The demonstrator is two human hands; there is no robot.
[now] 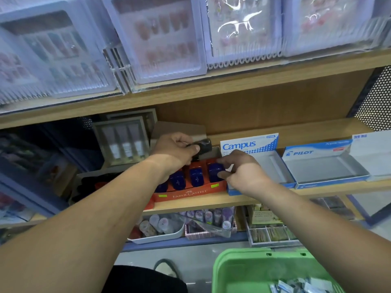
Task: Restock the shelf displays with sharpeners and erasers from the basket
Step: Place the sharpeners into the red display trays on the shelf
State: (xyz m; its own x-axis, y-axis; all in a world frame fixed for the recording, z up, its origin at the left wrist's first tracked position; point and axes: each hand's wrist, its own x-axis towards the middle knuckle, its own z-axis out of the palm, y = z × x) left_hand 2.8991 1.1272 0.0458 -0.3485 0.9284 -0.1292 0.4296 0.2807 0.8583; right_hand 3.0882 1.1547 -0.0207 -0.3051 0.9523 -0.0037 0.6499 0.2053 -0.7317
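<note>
A red Faber-Castell display box stands on the middle shelf with several blue sharpeners upright in it. My right hand pinches the rightmost blue sharpener in the box between thumb and fingers. Above the box's back edge, my left hand grips a black sharpener. The green basket sits at the bottom right with several small wrapped erasers in it.
To the right of the red box stand a Campus display box and a Pilot display box, both with bare trays. A framed set of tubes is behind on the left. Nail-set packs fill the upper shelf.
</note>
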